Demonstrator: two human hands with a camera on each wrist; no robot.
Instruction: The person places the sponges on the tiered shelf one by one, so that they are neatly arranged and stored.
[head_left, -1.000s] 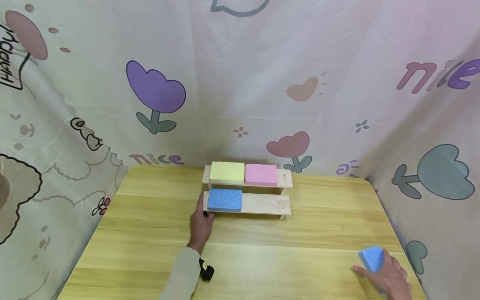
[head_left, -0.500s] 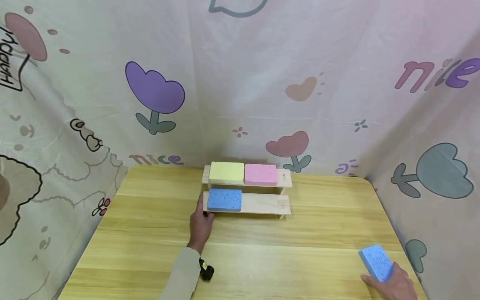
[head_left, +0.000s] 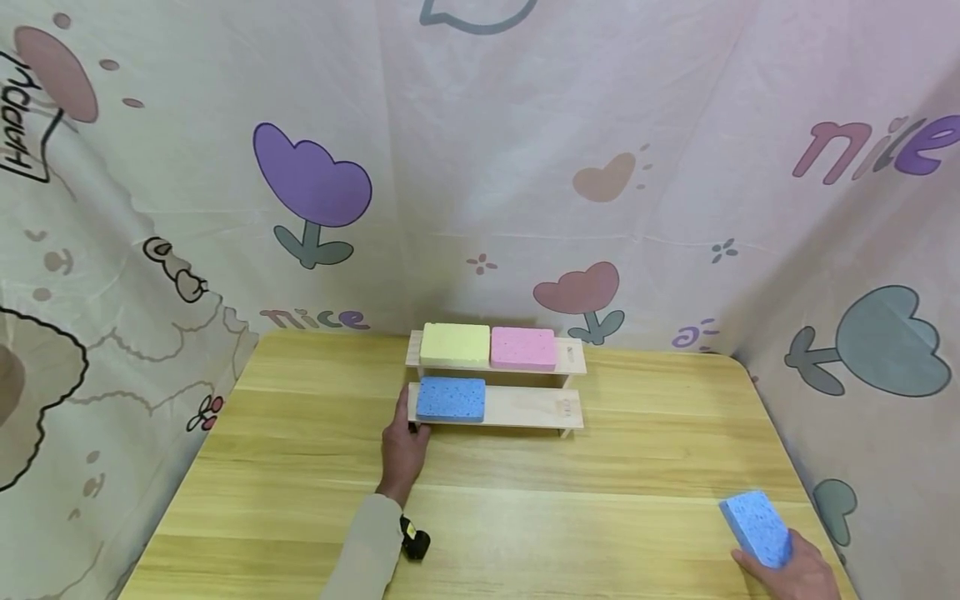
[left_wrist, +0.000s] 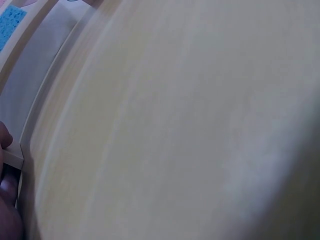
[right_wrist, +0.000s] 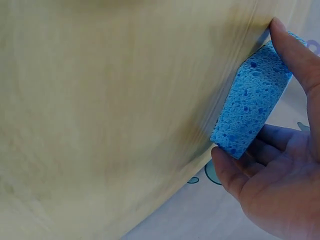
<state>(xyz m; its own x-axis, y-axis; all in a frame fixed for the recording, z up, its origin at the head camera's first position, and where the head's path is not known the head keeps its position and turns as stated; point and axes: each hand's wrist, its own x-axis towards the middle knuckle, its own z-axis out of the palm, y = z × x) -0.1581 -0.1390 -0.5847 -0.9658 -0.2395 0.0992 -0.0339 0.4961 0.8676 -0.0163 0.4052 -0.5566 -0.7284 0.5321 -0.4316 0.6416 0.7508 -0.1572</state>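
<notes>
My left hand (head_left: pixel 402 454) grips the left end of a small two-step wooden rack (head_left: pixel 532 407); in the left wrist view its fingers curl round the end piece (left_wrist: pixel 12 156). A blue sponge (head_left: pixel 450 398) lies at the left of the lower step. On the upper step a yellow sponge (head_left: pixel 454 344) sits beside a pink sponge (head_left: pixel 522 347). At the table's right side, my right hand (head_left: pixel 802 571) holds a second blue sponge (head_left: pixel 756 525). The right wrist view shows this sponge (right_wrist: pixel 252 97) between thumb and fingers, close to the tabletop.
The wooden table (head_left: pixel 600 508) has a rounded far right corner. A printed cloth (head_left: pixel 480 167) hangs behind it and along both sides, close behind the rack. A black device (head_left: pixel 415 540) is at the left wrist.
My right hand has shifted slightly right and turned the held blue sponge, so its broad face now shows to the head view. The left hand and the rack stay put.
</notes>
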